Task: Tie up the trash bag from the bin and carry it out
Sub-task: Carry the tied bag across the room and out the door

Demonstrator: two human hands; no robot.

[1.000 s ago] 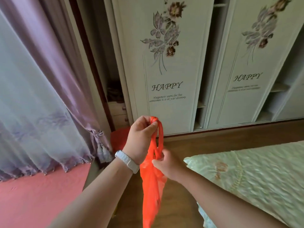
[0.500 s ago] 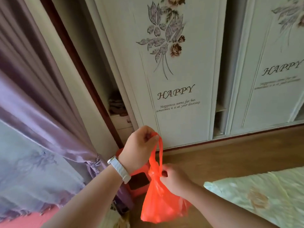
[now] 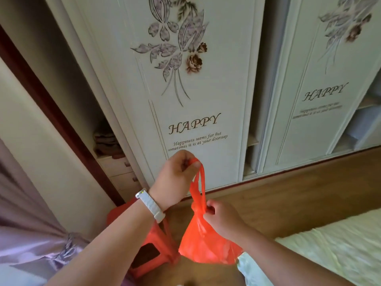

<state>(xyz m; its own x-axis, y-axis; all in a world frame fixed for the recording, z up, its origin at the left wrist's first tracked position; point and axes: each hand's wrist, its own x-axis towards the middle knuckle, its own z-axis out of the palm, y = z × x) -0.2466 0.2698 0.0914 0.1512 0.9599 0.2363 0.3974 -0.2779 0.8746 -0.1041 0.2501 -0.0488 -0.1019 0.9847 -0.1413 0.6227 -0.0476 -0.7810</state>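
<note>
**Bag knotted, held in both hands**

Left hand (image 3: 175, 178) is up high, fist closed around the top loop of the bag (image 3: 206, 242). White watch (image 3: 151, 205) on that wrist.

Right hand (image 3: 221, 216) sits lower, fingers pinched on the bag neck right at the knot (image 3: 198, 209). Two thin handle strands run taut from the knot up into the left fist.

Bag is orange plastic, hanging in the air below the knot, body bulged out, clear of the floor (image 3: 288, 193). It hangs between the stool (image 3: 152, 250) and the bed (image 3: 329, 250), overlapping both in view; can't tell if it touches either.

Stool is red plastic, on the floor just left of the bag, partly hidden by the left forearm.

Behind: white wardrobe door (image 3: 195, 89) with flower print and "HAPPY" text, second matching door to the right. Gap left of the door shows folded cloth on a shelf above small drawers. Purple curtain (image 3: 31, 250) at lower left, tied back. Bed cover is pale green, lower right corner.
</note>
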